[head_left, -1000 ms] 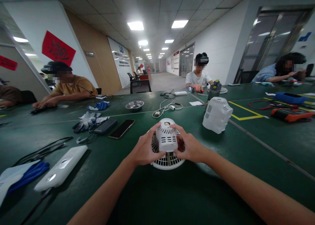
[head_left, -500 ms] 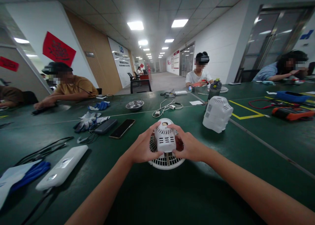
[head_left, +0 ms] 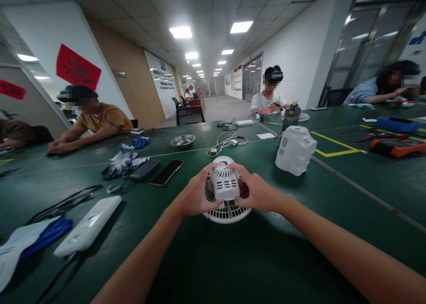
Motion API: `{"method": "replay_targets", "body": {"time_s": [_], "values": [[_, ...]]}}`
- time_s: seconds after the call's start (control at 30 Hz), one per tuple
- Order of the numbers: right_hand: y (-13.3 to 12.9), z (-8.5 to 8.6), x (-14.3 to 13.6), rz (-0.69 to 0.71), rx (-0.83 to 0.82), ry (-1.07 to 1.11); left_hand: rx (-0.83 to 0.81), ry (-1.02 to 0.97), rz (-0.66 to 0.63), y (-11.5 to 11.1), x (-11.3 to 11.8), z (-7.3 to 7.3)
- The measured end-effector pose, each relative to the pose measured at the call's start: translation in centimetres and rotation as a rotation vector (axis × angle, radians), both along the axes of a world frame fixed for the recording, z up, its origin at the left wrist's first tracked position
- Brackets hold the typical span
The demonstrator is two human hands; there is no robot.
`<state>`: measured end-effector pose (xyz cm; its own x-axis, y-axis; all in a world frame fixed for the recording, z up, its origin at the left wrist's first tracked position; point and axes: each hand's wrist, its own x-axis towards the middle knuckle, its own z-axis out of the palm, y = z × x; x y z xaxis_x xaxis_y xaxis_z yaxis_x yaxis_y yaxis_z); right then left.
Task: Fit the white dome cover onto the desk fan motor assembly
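Both hands grip a white slotted plastic motor cover [head_left: 225, 185] from its two sides. My left hand [head_left: 197, 192] has its index finger near the cover's upper end and its thumb at the lower edge. On the other side my right hand [head_left: 258, 190] mirrors this hold. Under the cover lies a round white fan grille [head_left: 229, 219] on the green table. Something reddish-brown shows between the cover and my right hand; I cannot make out what it is. A round hole with a pale bit in it is at the cover's far end.
A translucent white plastic housing [head_left: 296, 151] stands right of my hands, before a dark bottle [head_left: 290, 116]. To the left are a phone [head_left: 167, 172], a grey power bank [head_left: 145, 170], a white power bank [head_left: 88, 226] and gloves [head_left: 120, 164]. A metal bowl [head_left: 183, 141] and cables [head_left: 229, 142] lie beyond.
My hands keep the same hold on the cover, and it stays over the grille. The whole view has shifted slightly. The person at the left has drawn their hands together.
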<state>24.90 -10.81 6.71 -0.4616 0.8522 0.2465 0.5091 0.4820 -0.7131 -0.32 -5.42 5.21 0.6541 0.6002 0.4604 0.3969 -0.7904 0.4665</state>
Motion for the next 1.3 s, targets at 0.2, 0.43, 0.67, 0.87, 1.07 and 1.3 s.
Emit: {"method": "replay_targets", "body": {"time_s": [0.2,0.43,0.67,0.87,1.07,1.3], "values": [[0.1,-0.1,0.0,-0.009,0.027,-0.003,0.026,-0.005,0.016,0.3,-0.1,-0.6],[0.3,-1.9,0.4,-0.027,0.083,0.01,-0.006,-0.03,0.08,1.0,-0.7,-3.6],[0.9,-2.5,1.7,-0.092,0.208,-0.03,0.042,0.02,0.163,2.4,-1.6,-4.7],[2.2,-2.8,2.9,-0.361,0.258,0.007,-0.148,-0.14,0.409,4.2,-2.6,-5.3],[1.7,-2.6,2.5,-0.363,0.219,0.119,-0.35,-0.172,0.518,4.8,-2.8,-5.5],[1.3,-3.0,1.3,-0.287,0.138,0.065,-0.375,-0.054,0.59,4.6,-2.7,-5.4]]}}
